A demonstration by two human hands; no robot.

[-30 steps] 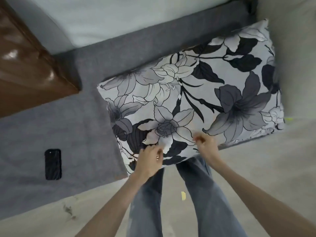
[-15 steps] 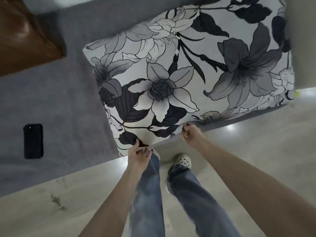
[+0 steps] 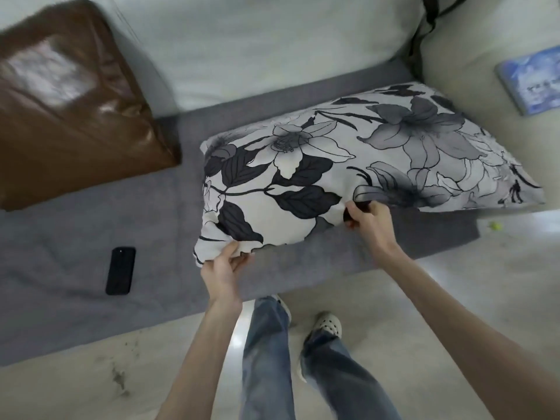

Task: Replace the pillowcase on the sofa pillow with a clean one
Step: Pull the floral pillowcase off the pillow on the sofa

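Note:
A large pillow in a white pillowcase printed with grey and black flowers point(image 3: 348, 165) lies on the grey sofa seat point(image 3: 75, 237). My left hand point(image 3: 224, 268) pinches the pillowcase at its near left corner. My right hand point(image 3: 368, 221) grips the cover's near edge around the middle, fingers curled into the fabric, and a dark gap shows there. The far right end of the pillow rests against the sofa arm.
A brown leather cushion point(image 3: 72, 98) leans at the back left. A black phone point(image 3: 120, 270) lies on the seat left of the pillow. A blue item point(image 3: 533, 80) sits on the sofa arm at right. My legs and light clogs point(image 3: 327, 322) stand on the pale floor.
The pillow now lies further back on the seat, no longer overhanging its front edge. My hands have spread apart along its near edge, and my view has tilted up to show the brown cushion.

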